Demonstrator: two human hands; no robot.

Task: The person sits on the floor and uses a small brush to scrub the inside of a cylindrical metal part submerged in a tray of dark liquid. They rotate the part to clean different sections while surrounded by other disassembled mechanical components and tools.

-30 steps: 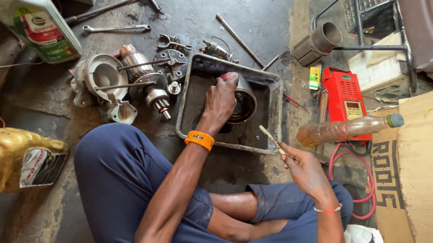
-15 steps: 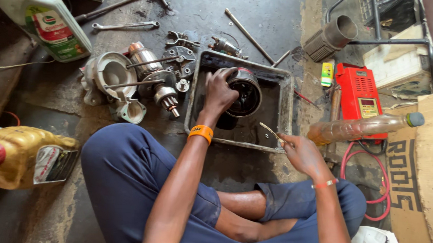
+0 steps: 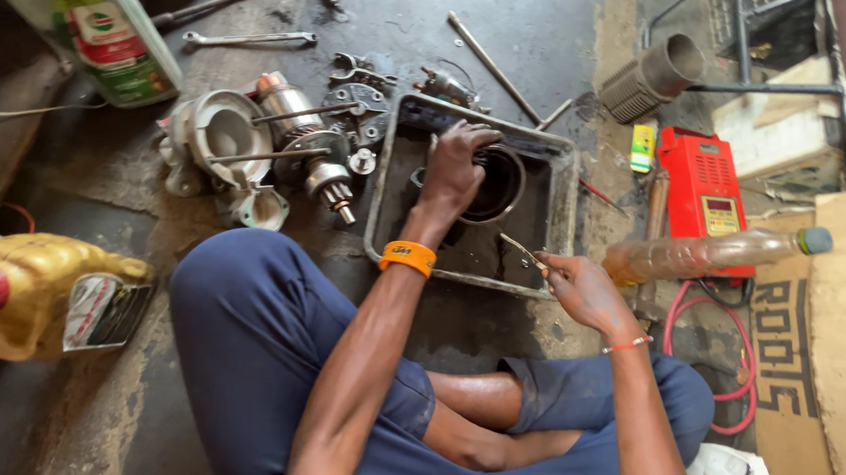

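I sit cross-legged on a greasy floor over a dark metal tray (image 3: 384, 191). My left hand (image 3: 455, 166), with an orange band on the wrist, grips the rim of a round black metal housing (image 3: 500, 185) that sits in the tray. My right hand (image 3: 581, 288) hovers at the tray's near right corner and pinches a thin metal tool (image 3: 522, 250) whose tip points towards the housing. Left of the tray lies a dismantled motor: a silver end cover (image 3: 219, 137) and an armature with a gear (image 3: 315, 162).
A spanner (image 3: 249, 37) and long rods (image 3: 497, 68) lie at the back. A white oil bottle (image 3: 84, 21) and a yellow one (image 3: 38, 287) stand on the left. On the right are a red meter box (image 3: 705, 191), a plastic bottle (image 3: 711, 253), a ribbed cylinder (image 3: 653, 76) and cardboard (image 3: 841, 361).
My left hand has stayed on the round housing in the tray, shifting its grip slightly. My right hand with the thin tool has moved a little closer to the tray.
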